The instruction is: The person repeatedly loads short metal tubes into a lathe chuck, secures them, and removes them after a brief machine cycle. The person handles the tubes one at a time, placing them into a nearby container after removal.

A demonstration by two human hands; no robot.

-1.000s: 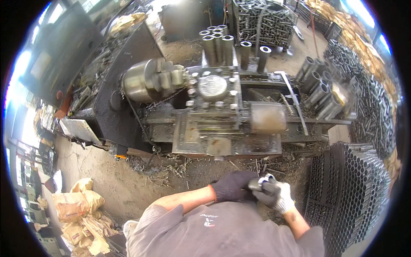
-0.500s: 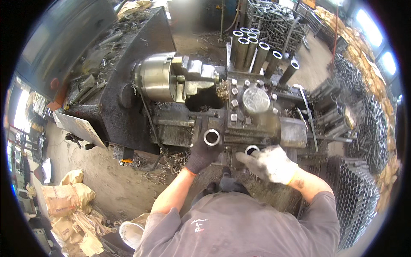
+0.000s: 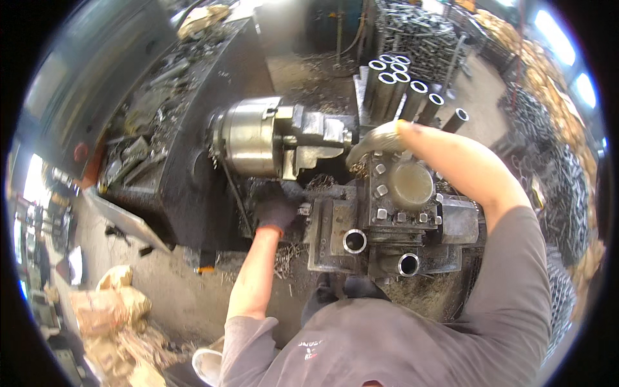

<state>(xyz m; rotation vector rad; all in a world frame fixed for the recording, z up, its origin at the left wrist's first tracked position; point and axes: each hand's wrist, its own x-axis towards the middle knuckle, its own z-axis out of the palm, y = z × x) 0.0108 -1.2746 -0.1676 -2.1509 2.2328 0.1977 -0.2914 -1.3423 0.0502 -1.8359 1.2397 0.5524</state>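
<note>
Since half a second earlier, the left hand (image 3: 274, 209) and right hand (image 3: 376, 143) are shifted away from the left steel tube (image 3: 354, 251) and the right steel tube (image 3: 408, 274), both now stood on end, bores up, at the near side of the lathe carriage (image 3: 322, 247), untouched by either hand. Dark-gloved, the left hand is placed just on the near side of the chuck (image 3: 251, 138), its forearm stretched forward; whether anything is gripped cannot be told against the dark machine. With the elbow bent wide, the right hand is brought across the tool post (image 3: 403, 187) and angled down at its chuck-side edge, fingers curved; their tips are hidden, so the grip cannot be judged.
</note>
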